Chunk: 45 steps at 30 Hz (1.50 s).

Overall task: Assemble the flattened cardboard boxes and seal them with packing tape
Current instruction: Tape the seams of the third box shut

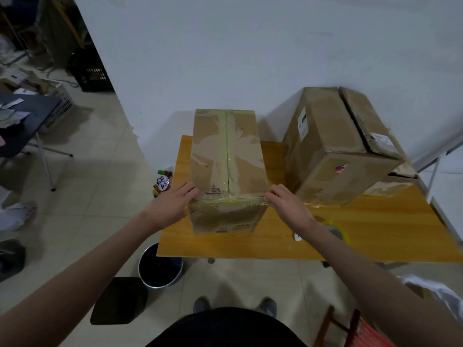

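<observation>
**Two hands press tape along the near edge of a taped box**

Two brown cardboard boxes stand on the orange-yellow wooden surface [363,229]. The nearer one, a tall brown cardboard box with yellowish tape along its top seam [226,156], sits at the left part of the surface, its long top running from near to far. A strip of clear yellowish packing tape [225,197] crosses its near top edge from corner to corner.

The left hand [175,204] lies against the near left corner of this box, fingers fairly straight and laid over the end of the strip. The right hand [288,204] is at the near right corner, its fingertips touching the other end of the strip; whether they pinch it or only press it I cannot tell.

The larger worn brown cardboard box with white labels [335,144] stands tilted at the far right of the surface, well apart from the hands, its top flaps meeting along a dark gap. A yellow-green roll of packing tape [337,230] lies on the surface just beside the right wrist, partly hidden by the forearm.

On the tiled floor, a round metal bin with a dark liner [160,266] stands near the left corner of the surface, and a snack packet [162,182] shows beyond the surface's left edge.
</observation>
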Available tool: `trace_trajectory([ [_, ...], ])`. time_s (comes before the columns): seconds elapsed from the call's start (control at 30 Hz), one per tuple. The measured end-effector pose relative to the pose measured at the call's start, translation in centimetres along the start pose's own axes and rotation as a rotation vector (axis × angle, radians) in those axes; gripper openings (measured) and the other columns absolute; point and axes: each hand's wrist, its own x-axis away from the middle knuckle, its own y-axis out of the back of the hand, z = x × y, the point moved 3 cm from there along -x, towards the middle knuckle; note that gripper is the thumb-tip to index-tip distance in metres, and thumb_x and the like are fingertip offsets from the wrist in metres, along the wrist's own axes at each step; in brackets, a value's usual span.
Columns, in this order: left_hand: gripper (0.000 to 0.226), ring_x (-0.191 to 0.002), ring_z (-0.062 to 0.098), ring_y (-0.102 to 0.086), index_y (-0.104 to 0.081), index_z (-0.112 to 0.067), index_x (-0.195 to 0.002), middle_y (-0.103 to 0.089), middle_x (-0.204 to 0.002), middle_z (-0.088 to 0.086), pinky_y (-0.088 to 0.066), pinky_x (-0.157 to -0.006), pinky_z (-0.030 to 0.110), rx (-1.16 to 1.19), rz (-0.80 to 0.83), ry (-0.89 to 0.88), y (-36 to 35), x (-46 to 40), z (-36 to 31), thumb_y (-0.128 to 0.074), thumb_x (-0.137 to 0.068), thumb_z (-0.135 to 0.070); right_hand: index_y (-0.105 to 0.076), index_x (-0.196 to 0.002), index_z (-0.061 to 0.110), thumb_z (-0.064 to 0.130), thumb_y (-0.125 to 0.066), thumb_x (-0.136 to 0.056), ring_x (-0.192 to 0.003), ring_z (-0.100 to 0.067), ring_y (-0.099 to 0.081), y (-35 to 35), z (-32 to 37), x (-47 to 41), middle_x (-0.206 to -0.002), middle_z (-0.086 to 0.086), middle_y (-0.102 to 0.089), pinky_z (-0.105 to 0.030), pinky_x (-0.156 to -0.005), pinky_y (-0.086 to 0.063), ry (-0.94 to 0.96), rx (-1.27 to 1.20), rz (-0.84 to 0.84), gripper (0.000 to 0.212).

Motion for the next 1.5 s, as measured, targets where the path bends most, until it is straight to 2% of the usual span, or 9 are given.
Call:
trace_trajectory([
  [0.07, 0.052, -0.111, 0.014, -0.049, -0.047, -0.022, -0.129, -0.043, -0.128, -0.005, -0.057, -0.079, 0.034, 0.018, 0.018, 0.011, 0.1, 0.1, 0.0, -0.074, -0.084, -0.017, -0.06, -0.109, 0.014, -0.011, -0.064, -0.084, -0.096, -0.018, -0.052, 0.1, -0.3, 0.0, -0.112, 0.0, -0.053, -0.036, -0.071, -0.053, -0.014, -0.017, 0.019, 0.035],
  [0.27, 0.058, -0.126, 0.018, -0.043, -0.053, -0.019, -0.137, -0.049, -0.137, -0.001, -0.048, -0.091, 0.03, -0.063, 0.018, -0.053, 1.3, -0.6, 0.5, -0.058, -0.087, 0.009, -0.057, -0.098, 0.011, -0.004, -0.062, -0.089, -0.083, -0.025, -0.057, 0.4, -0.5, -0.9, -0.108, -0.003, -0.05, -0.046, -0.067, -0.052, -0.02, -0.102, 0.039, 0.019],
  [0.47, 0.079, -0.133, 0.016, -0.035, -0.043, -0.025, -0.146, -0.038, -0.147, -0.005, -0.045, -0.096, 0.026, -0.122, 0.095, -0.115, 1.3, -0.8, 1.7, -0.057, -0.08, 0.016, -0.066, -0.093, 0.014, -0.01, -0.064, -0.086, -0.092, -0.018, -0.061, 0.1, -1.1, -1.0, -0.104, -0.002, -0.051, -0.029, -0.089, -0.053, -0.284, -0.426, -0.012, 0.025],
  [0.8, 0.054, -0.131, 0.016, -0.047, -0.054, -0.021, -0.138, -0.052, -0.139, -0.005, -0.048, -0.101, 0.032, -0.068, 0.075, -0.178, 1.6, -1.4, 2.1, -0.073, -0.087, -0.027, -0.058, -0.09, 0.021, 0.003, -0.078, -0.079, -0.077, -0.015, -0.054, -0.1, -0.7, -0.8, -0.09, -0.001, -0.052, -0.035, -0.072, -0.051, -0.357, -0.471, -0.013, 0.029],
  [1.07, 0.043, -0.108, 0.015, -0.05, -0.059, -0.021, -0.11, -0.051, -0.114, -0.007, -0.054, -0.076, 0.037, -0.048, 0.047, -0.206, 0.7, -2.0, 2.6, -0.071, -0.081, -0.051, -0.047, -0.076, 0.022, 0.02, -0.08, -0.082, -0.059, -0.006, -0.052, -0.6, -0.4, -1.5, -0.063, 0.005, -0.054, -0.027, -0.056, -0.043, -0.461, -0.516, -0.014, 0.034],
  [1.2, 0.053, -0.094, 0.009, -0.045, -0.06, -0.022, -0.093, -0.045, -0.099, -0.012, -0.047, -0.07, 0.029, 0.063, -0.03, -0.154, 0.4, -2.2, 2.5, -0.052, -0.083, -0.073, -0.059, -0.077, 0.019, 0.037, -0.076, -0.084, -0.067, -0.01, -0.053, 0.1, 0.4, -1.7, -0.074, 0.008, -0.052, -0.031, -0.061, -0.049, -0.411, -0.361, -0.054, 0.025],
  [1.37, 0.022, -0.089, 0.006, -0.043, -0.048, -0.026, -0.083, -0.038, -0.096, -0.013, -0.044, -0.07, 0.027, 0.158, -0.139, -0.076, -0.4, -1.8, 0.5, -0.065, -0.09, -0.037, -0.076, -0.103, 0.021, 0.031, -0.072, -0.086, -0.095, -0.008, -0.05, 0.3, 2.1, -1.6, -0.099, 0.01, -0.058, -0.029, -0.079, -0.052, -0.162, -0.209, -0.131, 0.02],
  [1.43, 0.014, -0.098, 0.009, -0.051, -0.054, -0.023, -0.096, -0.048, -0.106, -0.011, -0.051, -0.075, 0.024, 0.182, -0.172, -0.045, -1.0, -1.4, -0.6, -0.066, -0.091, -0.024, -0.07, -0.122, 0.023, 0.026, -0.071, -0.088, -0.106, -0.011, -0.052, -0.4, 2.7, -1.3, -0.113, 0.007, -0.062, -0.027, -0.086, -0.052, -0.083, -0.169, -0.112, 0.034],
  [1.5, 0.035, -0.126, 0.013, -0.051, -0.055, -0.024, -0.132, -0.053, -0.138, -0.008, -0.048, -0.095, 0.024, 0.213, -0.189, -0.035, -1.5, -1.7, -2.0, -0.06, -0.098, -0.025, -0.066, -0.129, 0.023, 0.018, -0.07, -0.09, -0.109, -0.014, -0.054, -1.0, 3.2, -1.0, -0.118, 0.004, -0.062, -0.028, -0.084, -0.053, -0.066, -0.11, -0.144, 0.04],
])
